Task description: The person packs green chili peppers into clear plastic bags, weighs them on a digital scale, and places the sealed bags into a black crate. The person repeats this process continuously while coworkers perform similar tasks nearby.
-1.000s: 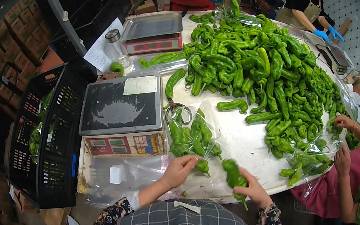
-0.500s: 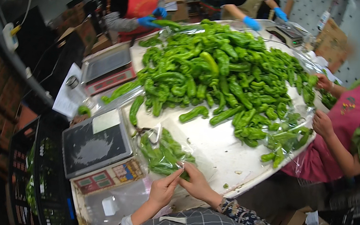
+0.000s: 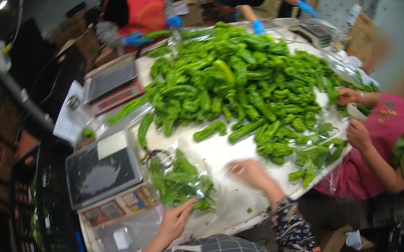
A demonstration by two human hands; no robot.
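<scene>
My left hand (image 3: 175, 220) pinches the near edge of a clear plastic bag (image 3: 197, 185) that lies on the table. Green peppers (image 3: 178, 173) fill the bag, and a pair of scissors (image 3: 158, 155), partly hidden, lies at its far left side. My right hand (image 3: 254, 175) is above the bare white tabletop, to the right of the bag and apart from it. Motion smears its fingertips, and I see nothing in its grasp. Ahead of it rises a large heap of long green peppers (image 3: 236, 86), with one yellowish pepper (image 3: 224, 70) on top.
A weighing scale (image 3: 106, 163) stands left of the bag, with a red scale (image 3: 112, 86) beyond it. Black crates (image 3: 46, 196) are at lower left. A co-worker in a pink apron (image 3: 365, 149) handles another bag of peppers (image 3: 310, 155); gloved co-workers stand across the white table (image 3: 224, 154).
My right hand has left the bag and moved right and away from me, toward the heap. My left hand stays at the bag's edge. Across the table, gloved hands have shifted.
</scene>
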